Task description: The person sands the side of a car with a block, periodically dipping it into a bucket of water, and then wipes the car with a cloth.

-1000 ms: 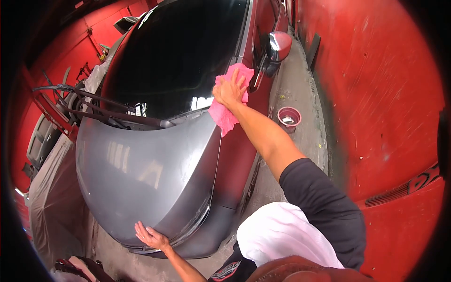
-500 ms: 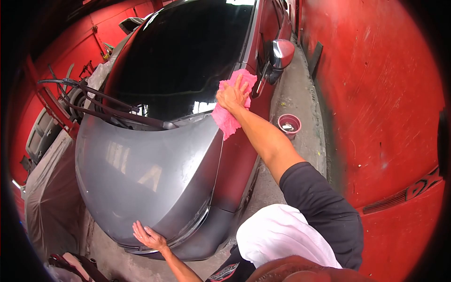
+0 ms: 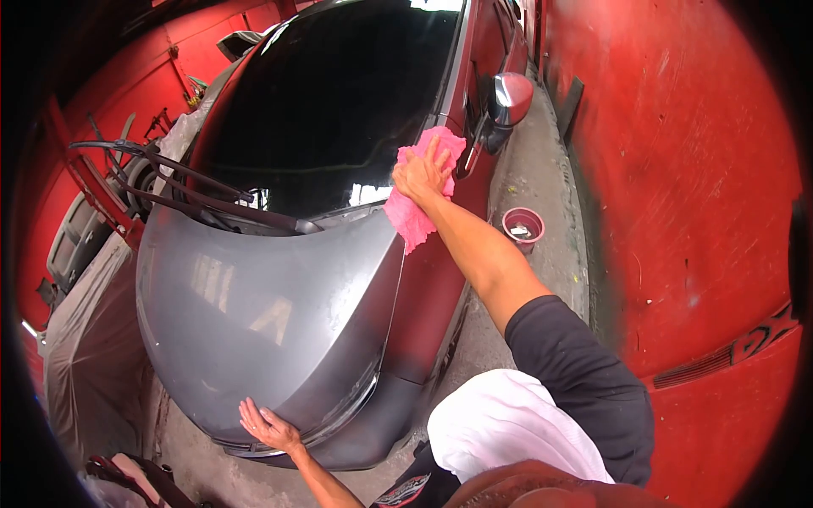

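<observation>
A pink cloth point(image 3: 408, 222) lies over the edge where the car's grey hood point(image 3: 246, 288) meets the reddish fender point(image 3: 421, 296), near the base of the windshield. My right hand point(image 3: 421, 175) is on the cloth, its fingers bent and a little apart, holding it against the car. Much lower down, my left hand point(image 3: 270, 426) rests open on the hood's front edge, fingers stretched out and holding nothing. The hood looks dull grey with pale reflections. What lies under the cloth is hidden.
A pink bucket point(image 3: 522, 226) with something in it stands on the concrete strip beside the car. The side mirror point(image 3: 511, 99) juts out above it. A red wall or panel point(image 3: 677, 220) runs along the right. Wiper arms point(image 3: 182, 190) stick out on the left, near a draped cover point(image 3: 97, 347).
</observation>
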Demonstrator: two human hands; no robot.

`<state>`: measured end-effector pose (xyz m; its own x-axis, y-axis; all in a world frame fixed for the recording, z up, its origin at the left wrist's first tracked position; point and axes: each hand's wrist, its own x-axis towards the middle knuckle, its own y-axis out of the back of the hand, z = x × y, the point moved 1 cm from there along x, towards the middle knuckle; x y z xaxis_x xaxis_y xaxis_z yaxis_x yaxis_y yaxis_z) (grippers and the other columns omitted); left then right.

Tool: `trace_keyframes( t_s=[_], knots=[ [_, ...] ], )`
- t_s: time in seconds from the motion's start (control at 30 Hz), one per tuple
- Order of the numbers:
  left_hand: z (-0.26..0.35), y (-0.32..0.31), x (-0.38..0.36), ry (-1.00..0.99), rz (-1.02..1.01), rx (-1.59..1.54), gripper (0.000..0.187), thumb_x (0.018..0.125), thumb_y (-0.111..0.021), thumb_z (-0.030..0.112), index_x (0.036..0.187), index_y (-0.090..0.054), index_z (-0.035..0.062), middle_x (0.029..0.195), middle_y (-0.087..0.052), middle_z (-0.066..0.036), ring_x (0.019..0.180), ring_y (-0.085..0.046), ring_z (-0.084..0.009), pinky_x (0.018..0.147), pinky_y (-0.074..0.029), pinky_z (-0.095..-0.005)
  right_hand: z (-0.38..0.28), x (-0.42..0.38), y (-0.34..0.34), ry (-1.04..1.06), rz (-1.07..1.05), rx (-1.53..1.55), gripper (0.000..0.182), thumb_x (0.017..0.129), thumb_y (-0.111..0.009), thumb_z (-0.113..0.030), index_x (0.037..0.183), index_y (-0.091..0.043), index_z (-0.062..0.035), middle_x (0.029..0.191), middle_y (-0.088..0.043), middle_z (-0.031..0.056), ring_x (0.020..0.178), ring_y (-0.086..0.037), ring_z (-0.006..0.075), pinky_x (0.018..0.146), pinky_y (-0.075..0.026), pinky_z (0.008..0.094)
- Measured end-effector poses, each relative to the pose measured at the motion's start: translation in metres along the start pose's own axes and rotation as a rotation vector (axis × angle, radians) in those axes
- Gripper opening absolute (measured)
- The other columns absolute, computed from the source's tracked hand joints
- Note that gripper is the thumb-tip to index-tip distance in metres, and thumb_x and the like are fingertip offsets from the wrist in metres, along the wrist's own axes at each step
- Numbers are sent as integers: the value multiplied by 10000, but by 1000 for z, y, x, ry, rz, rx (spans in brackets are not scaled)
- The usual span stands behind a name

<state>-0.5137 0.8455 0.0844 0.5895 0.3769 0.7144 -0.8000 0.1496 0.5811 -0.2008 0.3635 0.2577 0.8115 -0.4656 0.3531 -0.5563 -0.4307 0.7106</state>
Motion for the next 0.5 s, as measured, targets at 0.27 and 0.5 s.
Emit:
trace_keyframes(
  t_s=[0.27, 0.5],
  knots=[
    [0, 1, 0, -4, 6, -7, 435, 1006, -420, 257, 1334, -578, 19, 1408, -540, -173, 1338, -465, -329, 1176, -218, -484, 2, -1, -1, 19, 20, 5, 507, 820, -553, -346, 1304, -604, -203, 1618, -82, 245, 1438, -85, 581, 1135, -153, 681],
    [3, 2, 0, 2, 10, -14, 430, 1003, -429, 253, 1324, -584, 11, 1393, -552, -177, 1328, -475, -334, 1172, -231, -484, 0, -1, -1, 4, 15, -23, 499, 817, -561, -362, 1294, -610, -225, 1618, -94, 238, 1437, -97, 579, 1132, -172, 678]
  ],
)
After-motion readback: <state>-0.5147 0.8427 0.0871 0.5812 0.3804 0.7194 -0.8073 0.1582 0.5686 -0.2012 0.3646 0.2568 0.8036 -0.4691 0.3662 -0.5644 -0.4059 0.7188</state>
